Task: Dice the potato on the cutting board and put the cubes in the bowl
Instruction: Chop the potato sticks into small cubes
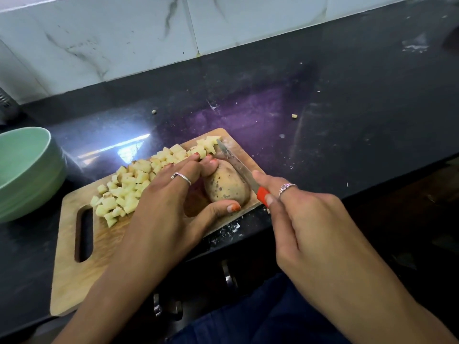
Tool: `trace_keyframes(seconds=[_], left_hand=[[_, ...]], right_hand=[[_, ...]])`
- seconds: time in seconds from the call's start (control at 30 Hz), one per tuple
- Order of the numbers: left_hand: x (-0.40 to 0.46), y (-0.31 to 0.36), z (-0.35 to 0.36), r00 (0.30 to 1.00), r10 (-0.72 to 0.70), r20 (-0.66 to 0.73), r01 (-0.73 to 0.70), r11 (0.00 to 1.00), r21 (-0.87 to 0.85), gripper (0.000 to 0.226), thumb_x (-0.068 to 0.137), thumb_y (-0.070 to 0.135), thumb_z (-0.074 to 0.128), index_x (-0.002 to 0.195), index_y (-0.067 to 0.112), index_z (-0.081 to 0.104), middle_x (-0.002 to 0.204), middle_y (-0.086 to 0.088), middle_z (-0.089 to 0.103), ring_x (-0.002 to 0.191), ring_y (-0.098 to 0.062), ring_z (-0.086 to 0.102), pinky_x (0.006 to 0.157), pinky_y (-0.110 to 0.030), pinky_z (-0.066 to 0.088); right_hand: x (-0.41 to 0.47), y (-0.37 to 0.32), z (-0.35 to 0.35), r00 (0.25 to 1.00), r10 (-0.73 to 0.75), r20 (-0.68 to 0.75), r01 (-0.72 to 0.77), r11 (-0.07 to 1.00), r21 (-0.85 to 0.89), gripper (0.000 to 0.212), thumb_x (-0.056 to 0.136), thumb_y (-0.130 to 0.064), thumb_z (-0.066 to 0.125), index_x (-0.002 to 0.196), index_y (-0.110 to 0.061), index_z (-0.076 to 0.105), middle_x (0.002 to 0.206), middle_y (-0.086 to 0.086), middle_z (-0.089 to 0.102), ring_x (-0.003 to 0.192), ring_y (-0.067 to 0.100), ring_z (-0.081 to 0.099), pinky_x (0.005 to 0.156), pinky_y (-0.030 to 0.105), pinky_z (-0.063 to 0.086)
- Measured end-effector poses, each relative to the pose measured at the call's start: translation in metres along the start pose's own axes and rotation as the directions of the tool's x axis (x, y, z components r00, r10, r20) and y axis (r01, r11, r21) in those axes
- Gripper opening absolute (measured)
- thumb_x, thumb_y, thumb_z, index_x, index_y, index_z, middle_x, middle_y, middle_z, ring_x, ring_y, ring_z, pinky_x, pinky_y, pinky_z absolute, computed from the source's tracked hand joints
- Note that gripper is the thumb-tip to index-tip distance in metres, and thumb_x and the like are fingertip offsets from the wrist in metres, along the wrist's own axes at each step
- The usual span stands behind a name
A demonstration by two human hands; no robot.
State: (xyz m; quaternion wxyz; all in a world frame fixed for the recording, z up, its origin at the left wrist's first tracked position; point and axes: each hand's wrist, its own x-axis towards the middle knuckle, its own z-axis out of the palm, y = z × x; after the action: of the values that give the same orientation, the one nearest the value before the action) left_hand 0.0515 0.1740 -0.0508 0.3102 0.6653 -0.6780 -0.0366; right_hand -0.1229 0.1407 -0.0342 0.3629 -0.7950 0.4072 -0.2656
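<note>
A brown-skinned potato (pixel 227 183) lies on the right end of the wooden cutting board (pixel 82 264). My left hand (pixel 169 202) grips it, fingers over its far end and thumb at its near side. My right hand (pixel 303 219) holds a knife with an orange handle (pixel 262 194); the blade (pixel 236 163) rests along the potato's right side, tip pointing away. Several pale potato cubes (pixel 129 187) are heaped across the board's far left part. The green bowl (pixel 37 155) stands left of the board; its visible inside holds nothing.
The board sits on a dark countertop (pixel 347 108) whose front edge runs just right of the board. A marbled white wall (pixel 124 40) backs the counter. Two stray potato bits (pixel 294 116) lie on the counter beyond the board. Cupboard handles (pixel 229 274) show below the edge.
</note>
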Motion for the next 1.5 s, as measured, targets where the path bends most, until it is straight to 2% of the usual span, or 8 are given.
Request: trace_keyframes(seconds=[0.13,0.3,0.43,0.63,0.8,0.97,1.3,1.5], left_hand=[[0.000,-0.003,0.000,0.999,0.023,-0.023,-0.023,1.000,0.011,0.070,0.070,0.064,0.055,0.116,0.012,0.061,0.119,0.001,0.063,0.114,-0.007,0.050,0.096,-0.006,0.030],[0.003,-0.004,0.003,0.995,0.086,-0.052,-0.082,0.994,0.073,0.068,0.073,0.061,0.054,0.116,0.008,0.062,0.119,-0.005,0.064,0.115,-0.008,0.047,0.097,-0.020,0.034],[0.003,-0.004,0.004,0.993,0.105,-0.058,-0.100,0.992,0.081,0.067,0.073,0.060,0.053,0.116,0.009,0.062,0.117,0.003,0.060,0.114,-0.009,0.046,0.097,-0.030,0.034],[0.004,-0.006,0.004,0.988,0.123,-0.094,-0.118,0.992,0.054,0.067,0.072,0.060,0.055,0.114,0.010,0.063,0.113,0.013,0.053,0.114,-0.007,0.047,0.097,-0.029,0.041],[0.004,-0.005,0.004,0.990,0.105,-0.091,-0.101,0.994,0.049,0.067,0.071,0.062,0.053,0.113,0.011,0.062,0.111,0.014,0.054,0.114,-0.006,0.046,0.099,-0.036,0.042],[0.003,-0.002,0.002,0.997,0.048,-0.058,-0.048,0.999,-0.002,0.071,0.069,0.065,0.053,0.117,0.013,0.062,0.115,0.019,0.051,0.114,-0.002,0.046,0.102,-0.051,0.041],[0.000,-0.002,0.002,0.996,0.064,-0.057,-0.065,0.998,-0.012,0.069,0.070,0.065,0.051,0.117,0.016,0.059,0.115,0.038,0.039,0.117,0.014,0.033,0.105,-0.052,0.037],[-0.003,-0.005,0.000,0.994,0.071,-0.077,-0.071,0.997,0.011,0.071,0.070,0.065,0.050,0.119,0.015,0.059,0.113,0.041,0.031,0.116,0.019,0.026,0.110,-0.042,0.028]], right_hand=[[-0.006,0.004,0.009,0.997,-0.037,-0.074,0.027,0.991,-0.129,0.054,0.085,-0.021,0.036,0.138,-0.025,0.046,0.077,-0.010,0.058,0.058,0.008,0.050,0.066,0.020,0.041],[-0.003,0.003,0.005,0.995,-0.082,-0.055,0.074,0.989,-0.129,0.052,0.092,-0.009,0.042,0.141,-0.025,0.042,0.059,-0.015,0.030,0.050,0.004,0.040,0.052,0.007,0.035],[0.013,-0.010,-0.010,0.996,0.077,0.041,-0.077,0.997,0.020,0.041,0.099,-0.002,0.031,0.139,0.007,0.033,0.066,0.002,0.031,0.058,-0.003,0.025,0.057,0.000,0.035],[0.002,-0.001,0.012,0.997,0.014,-0.072,-0.021,0.994,-0.106,0.049,0.092,-0.016,0.045,0.137,-0.032,0.037,0.084,-0.003,0.054,0.066,0.015,0.052,0.055,0.024,0.042],[0.005,-0.030,-0.008,0.978,0.200,0.066,-0.209,0.960,0.184,0.039,0.100,0.002,0.027,0.137,0.016,0.027,0.130,0.043,0.038,0.119,0.045,0.043,0.053,0.005,0.036],[0.002,-0.001,0.006,0.998,0.041,-0.052,-0.050,0.982,-0.180,0.042,0.095,-0.021,0.039,0.136,-0.031,0.040,0.106,0.002,0.057,0.086,0.017,0.059,0.074,0.027,0.050],[-0.030,-0.013,0.012,0.997,0.072,0.030,-0.051,0.895,-0.444,0.063,0.094,-0.011,0.038,0.147,-0.019,0.006,0.114,0.002,0.047,0.096,0.020,0.053,0.078,0.031,0.044],[-0.030,-0.019,0.025,0.989,0.016,0.146,0.085,0.746,-0.660,0.069,0.082,0.009,0.010,0.146,-0.002,-0.014,0.128,0.017,0.037,0.098,0.027,0.058,0.053,0.028,0.028]])
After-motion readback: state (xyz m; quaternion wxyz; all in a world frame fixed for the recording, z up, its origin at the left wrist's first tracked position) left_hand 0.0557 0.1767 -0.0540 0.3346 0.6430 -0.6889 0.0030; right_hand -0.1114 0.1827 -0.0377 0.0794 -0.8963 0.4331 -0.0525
